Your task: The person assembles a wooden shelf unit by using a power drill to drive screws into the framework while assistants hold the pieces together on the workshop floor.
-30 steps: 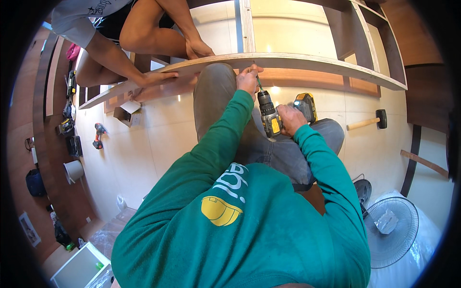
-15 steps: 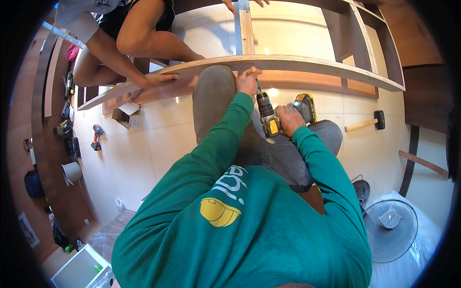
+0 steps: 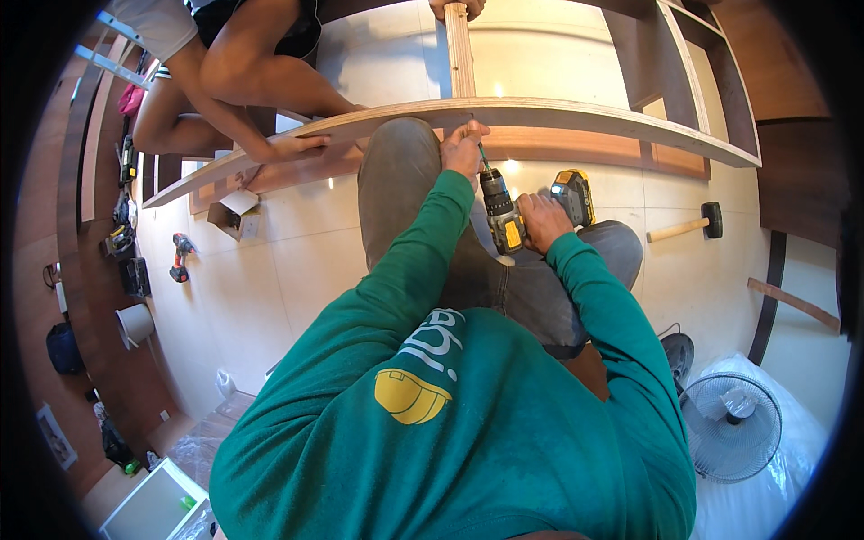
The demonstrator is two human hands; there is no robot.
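Note:
My right hand [image 3: 545,222] is wrapped around the grip of a black and yellow cordless drill [image 3: 508,227], whose lit battery end is beside my wrist. A thin green driver bit [image 3: 484,160] runs from the chuck toward the edge of a long wooden panel [image 3: 558,113]. My left hand [image 3: 463,151] is closed in a pinch near the bit's tip, against the panel's near side. What those fingertips hold is too small to make out. My left knee [image 3: 400,148] presses up beside the panel.
A co-worker's hand [image 3: 297,148] rests at the panel's left part; another person's hand [image 3: 463,7] grips the divider [image 3: 459,58]. A red drill [image 3: 181,258] and open carton [image 3: 236,214] lie left. To the right are a mallet [image 3: 688,223] and fan [image 3: 731,427].
At the top, a person's hand has closed around the far end of the divider. The co-worker at left has shifted slightly left. My hands and the drill stay nearly still.

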